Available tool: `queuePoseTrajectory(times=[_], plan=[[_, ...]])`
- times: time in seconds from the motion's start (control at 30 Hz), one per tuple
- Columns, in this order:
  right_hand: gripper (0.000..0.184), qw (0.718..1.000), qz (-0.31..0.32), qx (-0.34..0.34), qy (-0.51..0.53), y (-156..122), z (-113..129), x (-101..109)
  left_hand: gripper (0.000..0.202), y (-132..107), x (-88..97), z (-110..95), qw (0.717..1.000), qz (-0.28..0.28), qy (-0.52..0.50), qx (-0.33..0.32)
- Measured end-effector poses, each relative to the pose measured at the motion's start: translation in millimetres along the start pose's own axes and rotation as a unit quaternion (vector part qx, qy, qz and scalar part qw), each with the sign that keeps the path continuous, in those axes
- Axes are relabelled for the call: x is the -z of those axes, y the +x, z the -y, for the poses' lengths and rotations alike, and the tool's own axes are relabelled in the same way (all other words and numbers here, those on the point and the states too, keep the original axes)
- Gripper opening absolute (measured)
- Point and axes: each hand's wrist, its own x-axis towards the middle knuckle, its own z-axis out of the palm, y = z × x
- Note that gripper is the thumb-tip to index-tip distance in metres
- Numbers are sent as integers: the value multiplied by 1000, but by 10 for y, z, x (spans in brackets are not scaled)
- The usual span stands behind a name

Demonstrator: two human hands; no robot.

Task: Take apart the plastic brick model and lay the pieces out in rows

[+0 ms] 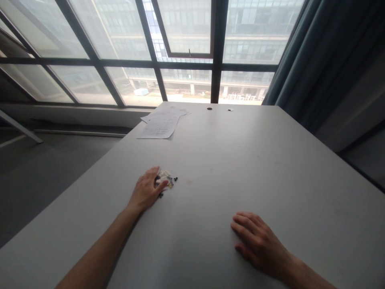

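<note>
Fingers (150, 173), left hand (144, 188): thumb parted, curved about loose pieces (165, 175). Right hand (255, 240): loosely extended, nothing visibly held. Risk: hasty sweep scattering pieces across surface (246, 156).

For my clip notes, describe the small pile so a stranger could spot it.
On the white table, find the left hand, nearer than the printed sheets. The pile of small pieces lies beside it, jumbling white, black and yellow, unlike those flat sheets.

Daylight glared through the windows (186, 32) well beyond the left hand (144, 188), a soft shadow edged its forearm (99, 247), and the small pieces (165, 175) beside it looked blurred
</note>
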Motion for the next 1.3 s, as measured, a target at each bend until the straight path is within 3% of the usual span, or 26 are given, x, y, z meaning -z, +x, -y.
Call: queuePoseTrajectory(times=[0.13,0.27,0.4,0.57,0.67,0.73,0.83,1.0,1.13,1.3], plan=[[37,1000,0,-2,12,0,-9,-3,67,100,-69,-184,995,78,20,-54],[40,1000,9,-17,15,54,-33,-17,58,229,-129,-460,986,118,-7,-115],[62,997,39,-67,-6,285,-78,-55,54,359,-279,-872,978,116,-66,-158],[94,987,58,-149,-24,772,-221,-209,48,496,-503,-1483,963,108,-149,-197],[101,983,42,-177,-29,1010,-338,-323,44,533,-533,-1668,959,97,-178,-199],[104,981,37,-185,-32,1117,-407,-376,46,524,-504,-1642,960,85,-188,-187],[104,983,33,-177,-39,1230,-490,-412,52,455,-433,-1437,962,88,-179,-185],[98,987,43,-150,-42,1388,-603,-394,63,291,-371,-1159,958,143,-62,-241],[85,990,50,-125,-35,1456,-664,-359,57,269,-399,-1183,959,153,-28,-237],[76,989,28,-143,-33,1367,-690,-335,52,352,-464,-1250,959,144,-22,-245]])
